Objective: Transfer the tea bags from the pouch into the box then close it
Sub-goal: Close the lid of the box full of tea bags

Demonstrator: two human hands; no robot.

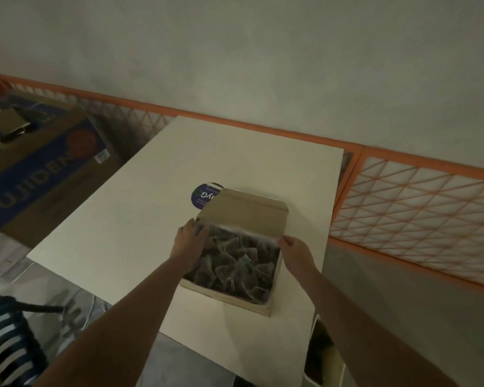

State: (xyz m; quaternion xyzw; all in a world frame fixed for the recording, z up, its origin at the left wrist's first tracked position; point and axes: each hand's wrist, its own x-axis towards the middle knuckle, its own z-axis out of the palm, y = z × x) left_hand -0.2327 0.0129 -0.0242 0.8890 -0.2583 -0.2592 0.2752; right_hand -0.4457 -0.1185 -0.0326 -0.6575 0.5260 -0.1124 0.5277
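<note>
A brown cardboard box (229,298) sits near the middle of the white table (140,208), with its lid (243,213) standing up at the far side. A clear pouch full of dark pyramid tea bags (235,263) lies inside the box. My left hand (189,244) holds the pouch's far left corner at the box's left wall. At the far right corner my right hand (295,254) pinches the pouch's edge.
A round dark blue sticker or disc (203,195) lies on the table just behind the lid. A large printed carton (39,169) stands on the floor at left. An orange lattice fence (419,208) runs along the wall behind and to the right.
</note>
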